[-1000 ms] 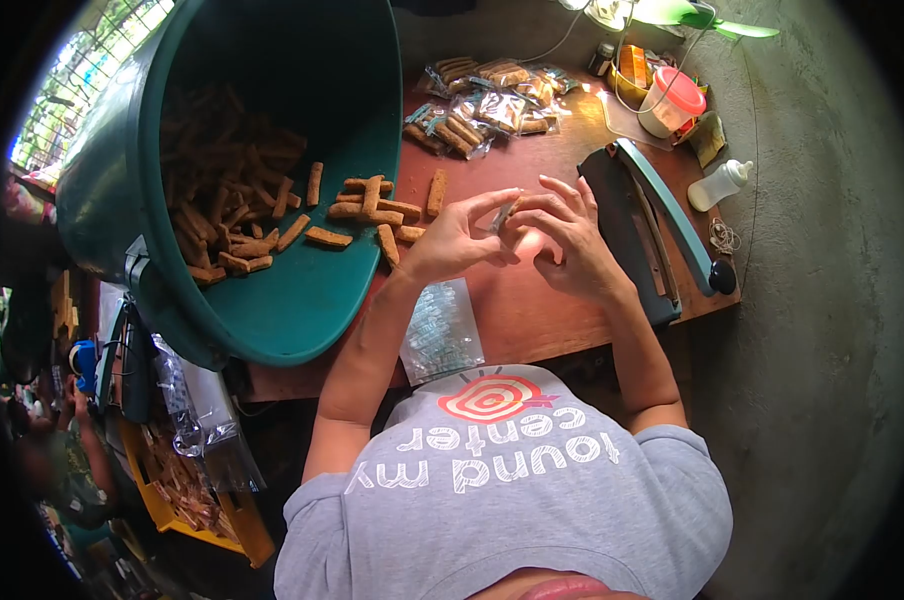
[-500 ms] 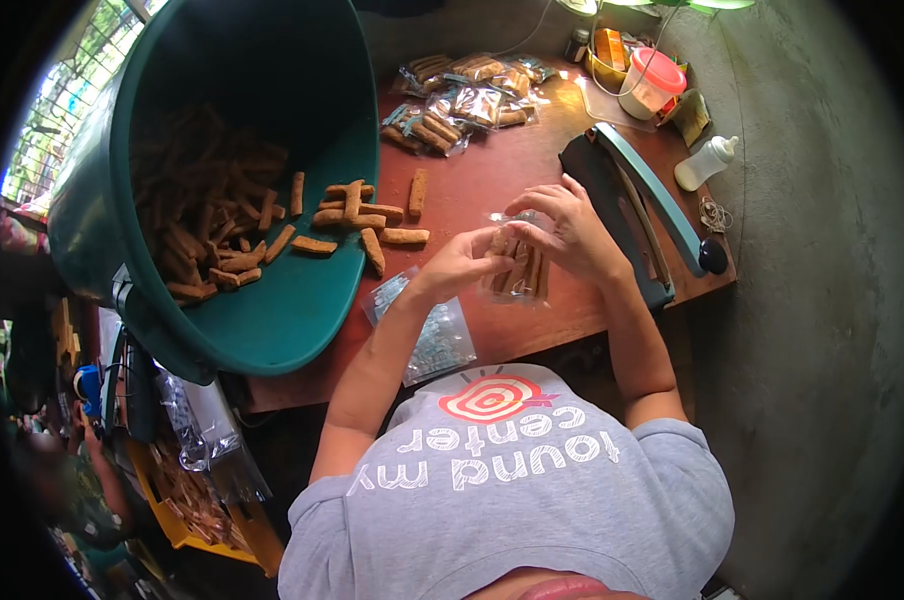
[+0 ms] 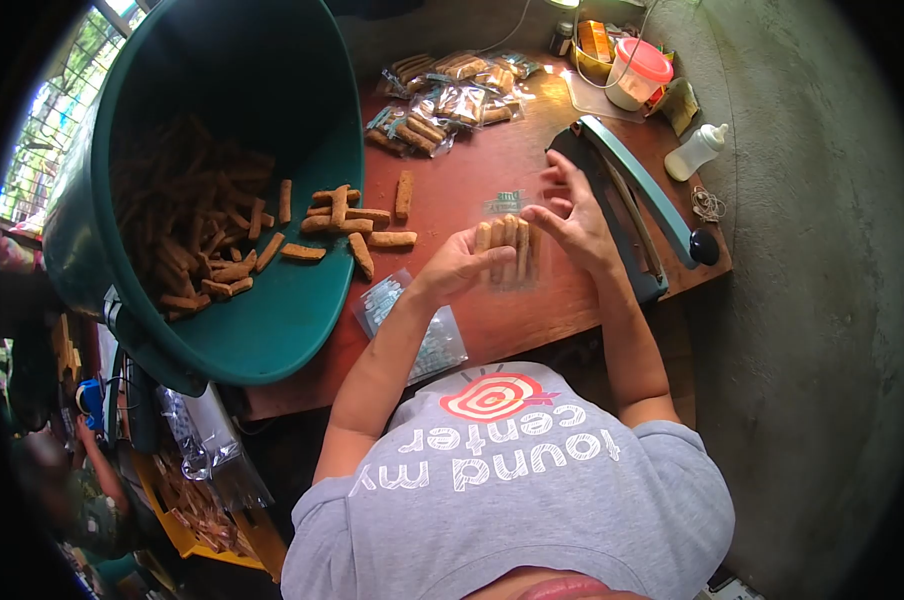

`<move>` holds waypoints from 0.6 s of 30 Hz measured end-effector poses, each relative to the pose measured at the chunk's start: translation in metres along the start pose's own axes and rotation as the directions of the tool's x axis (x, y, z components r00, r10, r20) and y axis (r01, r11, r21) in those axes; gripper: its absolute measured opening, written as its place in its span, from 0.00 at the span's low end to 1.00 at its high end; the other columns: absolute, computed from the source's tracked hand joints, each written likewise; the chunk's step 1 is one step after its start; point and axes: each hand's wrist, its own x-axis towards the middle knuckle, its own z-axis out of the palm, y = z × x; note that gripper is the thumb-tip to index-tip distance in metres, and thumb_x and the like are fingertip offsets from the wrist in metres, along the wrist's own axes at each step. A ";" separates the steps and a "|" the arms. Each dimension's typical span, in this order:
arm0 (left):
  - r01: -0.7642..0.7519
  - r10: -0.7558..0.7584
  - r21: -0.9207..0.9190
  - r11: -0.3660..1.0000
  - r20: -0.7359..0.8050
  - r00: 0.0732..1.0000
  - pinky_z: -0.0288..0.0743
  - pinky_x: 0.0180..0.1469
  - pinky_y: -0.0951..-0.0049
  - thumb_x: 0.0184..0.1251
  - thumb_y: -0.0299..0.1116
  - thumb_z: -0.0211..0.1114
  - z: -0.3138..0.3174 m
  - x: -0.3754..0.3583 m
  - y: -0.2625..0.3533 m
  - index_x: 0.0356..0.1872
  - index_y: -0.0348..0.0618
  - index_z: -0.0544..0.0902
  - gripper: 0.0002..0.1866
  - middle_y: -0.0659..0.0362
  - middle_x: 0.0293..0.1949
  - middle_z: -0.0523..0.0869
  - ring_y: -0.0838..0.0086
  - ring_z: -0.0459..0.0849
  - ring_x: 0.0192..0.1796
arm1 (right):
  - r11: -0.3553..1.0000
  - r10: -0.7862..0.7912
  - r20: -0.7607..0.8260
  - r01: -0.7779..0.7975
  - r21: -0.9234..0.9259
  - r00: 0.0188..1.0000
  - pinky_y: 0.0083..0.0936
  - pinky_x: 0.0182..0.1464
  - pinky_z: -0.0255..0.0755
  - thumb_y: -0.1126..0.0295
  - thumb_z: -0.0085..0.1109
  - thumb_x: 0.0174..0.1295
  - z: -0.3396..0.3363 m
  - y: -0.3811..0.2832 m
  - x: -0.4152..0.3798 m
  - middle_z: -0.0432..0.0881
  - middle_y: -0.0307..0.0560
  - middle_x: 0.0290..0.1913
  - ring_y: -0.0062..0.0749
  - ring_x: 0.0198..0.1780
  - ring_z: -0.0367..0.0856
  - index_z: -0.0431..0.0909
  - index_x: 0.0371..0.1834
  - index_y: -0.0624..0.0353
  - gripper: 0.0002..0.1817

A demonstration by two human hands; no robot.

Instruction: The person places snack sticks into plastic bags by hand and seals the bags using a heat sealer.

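Several brown sticks lie side by side in a clear plastic bag [image 3: 512, 256] on the red-brown table. My left hand [image 3: 462, 262] grips the bag's left side, its fingers and thumb closed on it. My right hand [image 3: 575, 218] is open at the bag's right, fingers spread, the thumb close to the stick ends. Green print [image 3: 503, 202] shows on the bag's far end. To the right lies a sealer with a light-blue arm [image 3: 644, 190] and a black knob. A stack of empty printed bags [image 3: 439, 345] lies by my left forearm.
A large green tub [image 3: 302, 335] of loose sticks lies tipped at the left, with several sticks [image 3: 347, 222] spilled at its rim. Filled bags [image 3: 452, 100] are piled at the back. A pink-lidded jar [image 3: 637, 80] and a bottle [image 3: 694, 153] stand back right. A person's arm [image 3: 102, 465] shows far left.
My right hand has come off the bag and opened, moving slightly away and to the right. The bag's far end now shows flat, with its print and the sticks in view.
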 end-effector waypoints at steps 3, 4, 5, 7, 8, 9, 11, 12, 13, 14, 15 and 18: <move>0.047 -0.047 -0.009 0.999 0.044 0.998 0.72 0.53 0.74 0.61 0.32 0.66 -0.006 0.007 -0.003 0.52 0.40 0.74 0.19 0.62 0.46 0.79 0.80 0.77 0.50 | 0.905 0.303 0.262 -0.363 0.223 0.916 0.20 0.44 0.72 0.65 0.68 0.54 -0.008 0.015 -0.008 0.82 0.41 0.36 0.21 0.36 0.77 0.80 0.40 0.65 0.16; 0.076 -0.077 0.027 0.997 0.033 0.996 0.71 0.55 0.73 0.61 0.32 0.66 -0.003 0.007 -0.001 0.54 0.40 0.73 0.20 0.62 0.48 0.79 0.79 0.77 0.52 | 0.866 0.267 0.228 -0.337 0.370 0.936 0.17 0.42 0.72 0.68 0.66 0.56 -0.007 0.023 -0.011 0.82 0.39 0.32 0.18 0.33 0.77 0.81 0.36 0.64 0.11; 0.108 -0.109 0.062 0.992 0.018 0.994 0.70 0.57 0.72 0.62 0.32 0.65 -0.001 0.007 -0.001 0.55 0.40 0.72 0.22 0.61 0.49 0.79 0.78 0.77 0.53 | 0.806 0.239 0.189 -0.303 0.509 0.953 0.14 0.39 0.71 0.70 0.64 0.58 -0.006 0.029 -0.015 0.82 0.36 0.28 0.15 0.30 0.76 0.82 0.32 0.63 0.07; 0.082 -0.075 -0.064 0.995 0.117 0.990 0.70 0.58 0.71 0.63 0.32 0.64 0.002 0.009 -0.007 0.57 0.40 0.70 0.23 0.60 0.51 0.78 0.77 0.77 0.54 | 0.767 0.259 0.131 -0.287 0.574 0.957 0.13 0.36 0.69 0.71 0.63 0.59 -0.008 0.029 -0.019 0.82 0.37 0.28 0.14 0.31 0.76 0.82 0.29 0.61 0.05; 0.064 -0.024 -0.190 0.980 0.207 0.978 0.69 0.60 0.69 0.63 0.32 0.63 0.004 0.012 -0.010 0.59 0.41 0.68 0.24 0.60 0.53 0.77 0.76 0.76 0.55 | 0.754 0.278 0.028 -0.236 0.613 0.960 0.13 0.37 0.69 0.71 0.63 0.59 -0.009 0.029 -0.021 0.82 0.37 0.28 0.13 0.31 0.75 0.82 0.29 0.62 0.05; 0.066 -0.025 -0.186 0.980 0.216 0.976 0.69 0.60 0.69 0.63 0.32 0.63 0.009 0.015 -0.013 0.59 0.41 0.68 0.24 0.60 0.53 0.77 0.76 0.76 0.55 | 0.742 0.296 -0.076 -0.179 0.646 0.952 0.13 0.37 0.68 0.71 0.63 0.59 -0.012 0.028 -0.023 0.82 0.36 0.28 0.13 0.31 0.75 0.82 0.30 0.62 0.06; 0.006 0.030 -0.352 0.936 0.097 0.995 0.67 0.63 0.65 0.64 0.31 0.62 0.019 0.021 -0.022 0.64 0.41 0.64 0.28 0.59 0.58 0.74 0.71 0.73 0.60 | 0.794 0.285 -0.146 -0.148 0.589 0.948 0.14 0.38 0.69 0.71 0.63 0.59 -0.017 0.025 -0.031 0.82 0.37 0.29 0.16 0.32 0.76 0.82 0.30 0.63 0.06; 0.010 0.029 -0.353 0.936 0.106 0.994 0.67 0.63 0.65 0.64 0.31 0.62 0.021 0.023 -0.024 0.64 0.41 0.64 0.28 0.59 0.58 0.74 0.71 0.73 0.60 | 0.839 0.271 -0.205 -0.126 0.530 0.941 0.16 0.39 0.69 0.72 0.62 0.59 -0.020 0.024 -0.037 0.81 0.38 0.29 0.18 0.33 0.76 0.82 0.30 0.63 0.05; 0.025 0.030 -0.355 0.935 0.150 0.988 0.68 0.63 0.64 0.63 0.31 0.62 0.022 0.027 -0.027 0.64 0.42 0.63 0.29 0.59 0.59 0.73 0.71 0.72 0.61 | 0.843 0.268 -0.211 -0.123 0.524 0.940 0.16 0.39 0.69 0.72 0.62 0.59 -0.026 0.008 -0.044 0.81 0.38 0.29 0.18 0.33 0.76 0.82 0.30 0.63 0.05; 0.037 0.035 -0.354 0.935 0.193 0.981 0.68 0.62 0.64 0.63 0.31 0.63 0.023 0.032 -0.027 0.65 0.42 0.63 0.30 0.59 0.60 0.73 0.71 0.71 0.63 | 0.977 0.056 -0.394 0.030 0.209 0.917 0.17 0.39 0.69 0.72 0.61 0.60 -0.036 -0.013 -0.050 0.81 0.40 0.31 0.20 0.34 0.77 0.82 0.31 0.63 0.06; 0.035 0.038 -0.356 0.934 0.196 0.980 0.68 0.62 0.64 0.63 0.31 0.63 0.024 0.037 -0.026 0.65 0.42 0.63 0.30 0.59 0.60 0.73 0.71 0.71 0.63 | 0.979 -0.197 -0.486 0.143 -0.146 0.851 0.18 0.40 0.69 0.72 0.60 0.60 -0.046 -0.030 -0.053 0.81 0.42 0.32 0.23 0.36 0.77 0.82 0.32 0.64 0.06; 0.145 -0.067 -0.312 0.939 0.248 0.966 0.69 0.60 0.66 0.63 0.32 0.63 0.025 0.057 -0.028 0.63 0.42 0.64 0.28 0.60 0.59 0.74 0.73 0.73 0.61 | 0.853 -0.443 -0.534 0.155 -0.499 0.720 0.21 0.42 0.70 0.71 0.59 0.61 -0.085 -0.034 -0.055 0.80 0.46 0.36 0.28 0.39 0.77 0.81 0.36 0.63 0.07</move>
